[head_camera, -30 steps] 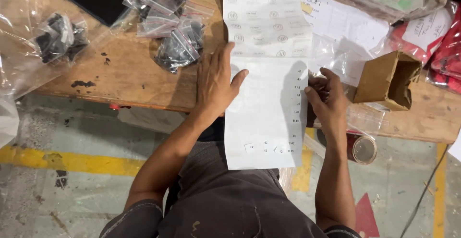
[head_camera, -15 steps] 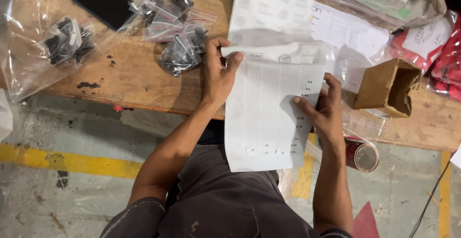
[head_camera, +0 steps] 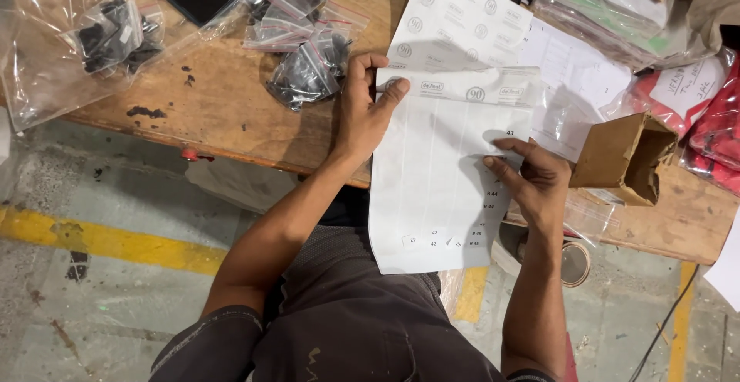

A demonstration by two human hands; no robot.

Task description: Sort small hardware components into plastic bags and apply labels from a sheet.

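Note:
A long white sticker sheet (head_camera: 432,174) with a few small labels left on it hangs over the wooden table's (head_camera: 223,112) front edge. My left hand (head_camera: 364,108) pinches its top left corner, thumb on top. My right hand (head_camera: 532,178) rests at the sheet's right edge, fingertips touching a small label there. Another white sheet (head_camera: 455,20) with round printed marks lies flat on the table just behind.
Clear bags of small black parts (head_camera: 308,66) lie left of my left hand, with another bag (head_camera: 108,39) at far left. An open brown cardboard box (head_camera: 628,158) stands right of my right hand. Red packets (head_camera: 713,120) and plastic sleeves (head_camera: 609,12) crowd the back right. A tape roll (head_camera: 574,262) sits below the table edge.
My left hand moved from lying flat on the sheet up to its top left corner and gripped it. The sheet rose higher on the table. My right hand shifted along the right edge.

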